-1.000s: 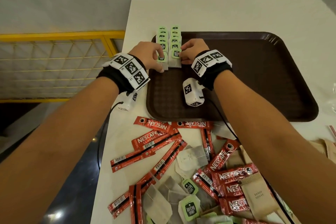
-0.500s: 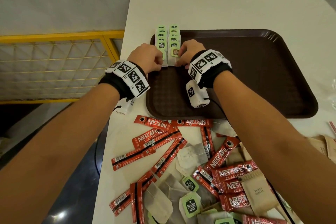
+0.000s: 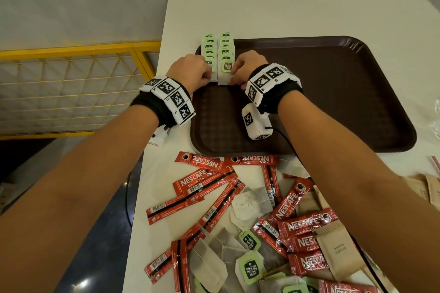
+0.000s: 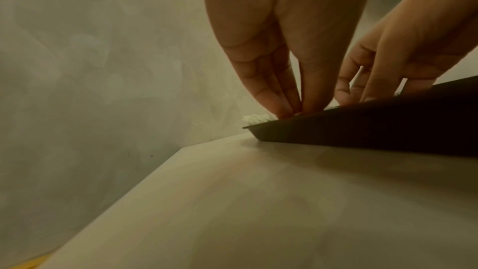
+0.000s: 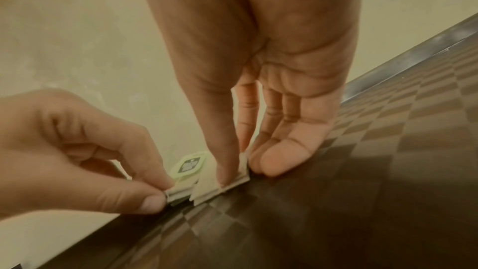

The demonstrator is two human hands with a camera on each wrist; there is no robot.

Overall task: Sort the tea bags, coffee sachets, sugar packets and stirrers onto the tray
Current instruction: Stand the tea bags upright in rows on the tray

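Note:
A dark brown tray (image 3: 333, 102) lies on the white table. Two rows of overlapping tea bags with green tags (image 3: 209, 47) (image 3: 226, 45) run along its far-left corner. My left hand (image 3: 210, 76) pinches the nearest bag of the left row between thumb and forefinger (image 5: 163, 193). My right hand (image 3: 232, 76) holds the nearest bag of the right row (image 5: 207, 183), with the thumb on top and the fingers against its right edge (image 5: 245, 171). In the left wrist view, both hands (image 4: 292, 107) (image 4: 362, 93) touch down just behind the tray rim (image 4: 388, 126).
Red coffee sachets (image 3: 202, 181), loose tea bags (image 3: 252, 202) and brown sugar packets (image 3: 338, 250) lie heaped on the table in front of the tray. A yellow railing (image 3: 71, 50) stands beyond the table's left edge. Most of the tray floor is bare.
Both hands stay at the near end of the two tea bag rows. Their fingers have shifted slightly on the front bags, and the head view has tilted a little.

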